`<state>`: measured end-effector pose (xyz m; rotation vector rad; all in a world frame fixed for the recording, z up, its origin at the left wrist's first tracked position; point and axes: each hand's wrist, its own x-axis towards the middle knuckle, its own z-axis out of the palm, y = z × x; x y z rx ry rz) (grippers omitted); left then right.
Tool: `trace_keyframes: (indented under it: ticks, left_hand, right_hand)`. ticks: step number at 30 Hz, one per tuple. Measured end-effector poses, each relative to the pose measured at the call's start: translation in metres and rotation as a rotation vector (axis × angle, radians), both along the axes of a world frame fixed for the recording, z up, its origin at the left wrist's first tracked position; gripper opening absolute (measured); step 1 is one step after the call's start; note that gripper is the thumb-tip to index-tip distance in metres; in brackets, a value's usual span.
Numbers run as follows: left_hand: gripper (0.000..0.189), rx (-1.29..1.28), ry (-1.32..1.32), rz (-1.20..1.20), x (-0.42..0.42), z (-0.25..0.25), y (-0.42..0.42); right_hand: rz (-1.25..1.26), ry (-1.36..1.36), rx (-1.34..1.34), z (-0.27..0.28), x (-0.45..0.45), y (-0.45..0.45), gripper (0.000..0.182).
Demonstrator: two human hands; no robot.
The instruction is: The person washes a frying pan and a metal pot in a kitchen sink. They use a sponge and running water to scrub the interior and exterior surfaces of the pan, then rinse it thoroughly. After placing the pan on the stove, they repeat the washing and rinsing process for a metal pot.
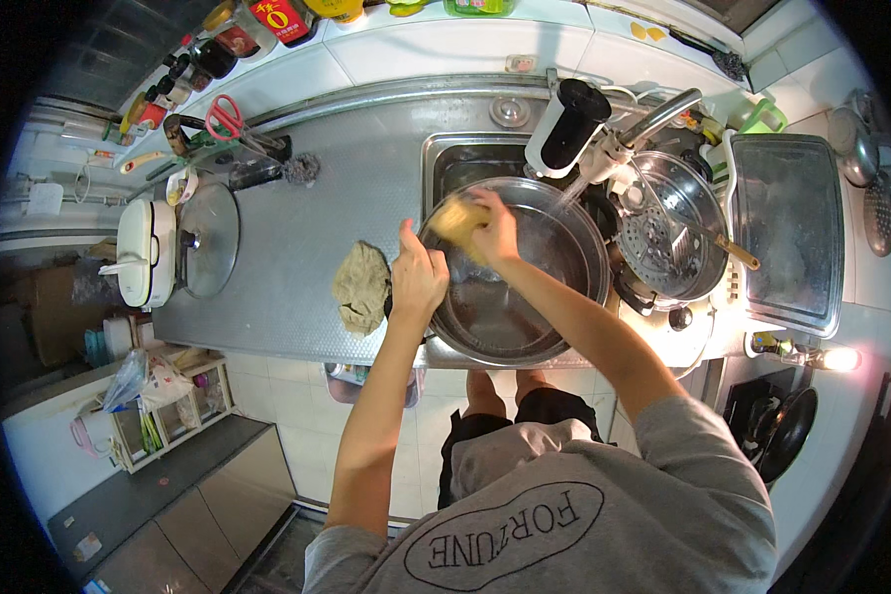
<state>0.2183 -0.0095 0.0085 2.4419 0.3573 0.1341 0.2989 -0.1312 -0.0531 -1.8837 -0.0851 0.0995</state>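
Note:
A yellow sponge (457, 220), blurred by motion, is in my right hand (496, 230), against the inner left wall of a large steel pot (520, 327). My left hand (419, 278) grips the pot's left rim, its index finger extended; the fingers beneath are hidden. The pot sits tilted over the front part of the steel sink (445, 152). From the faucet (612, 156), water runs into the pot near its far right rim. A crumpled greyish cloth (361, 288) lies on the counter just left of my left hand.
Right of the pot stand a steel steamer pot with a perforated skimmer (646, 237) and a rectangular tray (787, 230). A glass lid (209, 239) and a white appliance (147, 252) occupy the counter's left end. Sauce bottles (211, 56) line the back ledge near red-handled scissors (224, 119).

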Motion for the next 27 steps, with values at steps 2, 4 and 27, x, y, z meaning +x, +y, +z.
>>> trace_keyframes:
  ticks: [2,4,27]
  left_hand:
    - [0.052,0.024,-0.086,-0.052,0.004,-0.011,-0.001]
    - [0.051,0.024,0.001,-0.031,0.009,-0.012,-0.004]
    - [0.074,0.205,0.211,0.008,0.007,-0.016,0.002]
  right_hand:
    - [-0.068,-0.153,-0.086,-0.026,-0.001,0.001,0.045]
    - [0.038,-0.127,-0.013,-0.031,-0.029,0.011,0.040]
    - [0.468,-0.112,-0.639,0.084,-0.006,-0.048,0.048]
